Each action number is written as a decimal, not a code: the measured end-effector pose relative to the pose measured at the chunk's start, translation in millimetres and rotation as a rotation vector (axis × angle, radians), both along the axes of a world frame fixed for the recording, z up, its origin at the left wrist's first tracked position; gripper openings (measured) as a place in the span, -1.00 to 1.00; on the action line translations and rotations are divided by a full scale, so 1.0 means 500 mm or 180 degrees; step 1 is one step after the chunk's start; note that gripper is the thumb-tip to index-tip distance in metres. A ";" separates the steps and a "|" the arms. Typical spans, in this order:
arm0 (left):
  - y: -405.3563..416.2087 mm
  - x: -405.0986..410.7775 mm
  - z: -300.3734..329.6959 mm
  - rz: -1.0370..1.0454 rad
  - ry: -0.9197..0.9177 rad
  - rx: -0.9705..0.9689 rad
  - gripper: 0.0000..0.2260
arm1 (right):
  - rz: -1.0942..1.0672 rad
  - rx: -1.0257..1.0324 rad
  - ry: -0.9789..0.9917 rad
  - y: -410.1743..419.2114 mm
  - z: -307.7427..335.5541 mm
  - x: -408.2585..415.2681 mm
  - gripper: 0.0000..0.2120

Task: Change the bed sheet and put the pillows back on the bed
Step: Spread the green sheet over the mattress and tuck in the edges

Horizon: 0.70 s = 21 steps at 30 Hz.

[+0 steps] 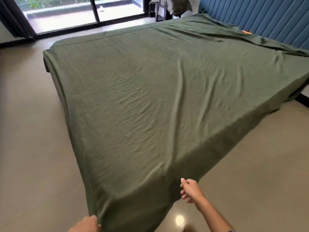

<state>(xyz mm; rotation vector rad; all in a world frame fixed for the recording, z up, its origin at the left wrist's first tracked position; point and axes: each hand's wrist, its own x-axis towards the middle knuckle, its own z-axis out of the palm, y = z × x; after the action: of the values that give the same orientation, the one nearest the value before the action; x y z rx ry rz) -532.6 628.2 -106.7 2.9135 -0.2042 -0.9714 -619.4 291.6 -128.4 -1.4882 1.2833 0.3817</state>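
A dark green bed sheet (150, 101) lies spread over the whole bed, wrinkled, its edges hanging over the sides. I stand at the near corner. My left hand (87, 224) grips the sheet's hanging edge at the bottom of the view. My right hand (189, 190) pinches the sheet's edge further right, fingers curled round the cloth. The fabric is drawn taut between both hands. No pillows are in view. A small orange patch (245, 32) shows at the head end.
A blue padded headboard (267, 17) runs along the far right. Glass sliding doors (75, 12) with a dark curtain (15, 17) stand at the back. A chair draped with cloth (170, 7) sits beside the bed's far corner. Beige floor tiles (30, 131) surround the bed.
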 end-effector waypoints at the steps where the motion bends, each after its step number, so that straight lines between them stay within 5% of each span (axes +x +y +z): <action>1: -0.031 0.019 0.014 -0.0223 0.0038 0.0130 -0.70 | 0.0039 -0.0048 0.0016 -0.039 0.003 0.001 -0.68; 6: -0.343 0.107 0.077 -0.1328 0.0080 0.0288 -0.62 | -0.0438 -0.0330 -0.0123 -0.294 0.012 0.026 -0.67; 15: -0.960 0.136 0.040 -0.2378 -0.0779 -0.0877 -0.71 | -0.1098 -0.0968 -0.0181 -0.759 -0.018 0.126 -0.55; 19: -1.129 0.134 -0.014 -0.2848 -0.0978 -0.0500 -0.59 | -0.1227 -0.1236 -0.0116 -0.909 -0.052 0.169 -0.50; 21: -1.179 0.131 -0.047 -0.2824 -0.0516 -0.0160 -0.57 | -0.1113 -0.1259 -0.0056 -0.950 -0.077 0.183 -0.51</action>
<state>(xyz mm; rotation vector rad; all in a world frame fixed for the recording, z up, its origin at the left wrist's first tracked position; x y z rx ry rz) -467.2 38.4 -130.3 2.8218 -1.5842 -0.7391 -527.8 -183.2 -166.9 -1.5408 1.6359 -0.1227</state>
